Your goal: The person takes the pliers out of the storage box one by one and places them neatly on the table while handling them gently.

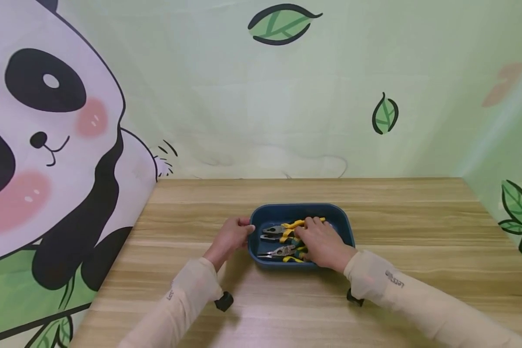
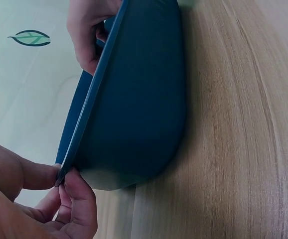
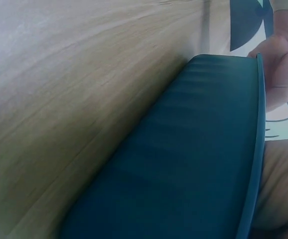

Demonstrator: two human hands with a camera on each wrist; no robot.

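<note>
A blue plastic bin (image 1: pixel 302 265) stands on the wooden table with several pliers in it. My left hand (image 1: pixel 232 238) pinches the bin's left rim between thumb and fingers; the left wrist view shows this grip (image 2: pixel 67 199) close up. My right hand (image 1: pixel 324 244) reaches over the right side into the bin, its bent fingers on the handles. Pliers with yellow handles (image 1: pixel 273 230) lie toward the back, jaws pointing left. Nearer the front lie pliers with green and yellow handles (image 1: pixel 284 251). My right palm hides the handle ends, and whether the fingers grip any cannot be told.
The wood-grain table (image 1: pixel 417 232) extends around the bin. Behind it hangs a pale green backdrop (image 1: pixel 209 96) printed with leaves and a large panda (image 1: pixel 65 145). Black devices (image 1: pixel 224 301) sit under both wrists, by the cream sleeves.
</note>
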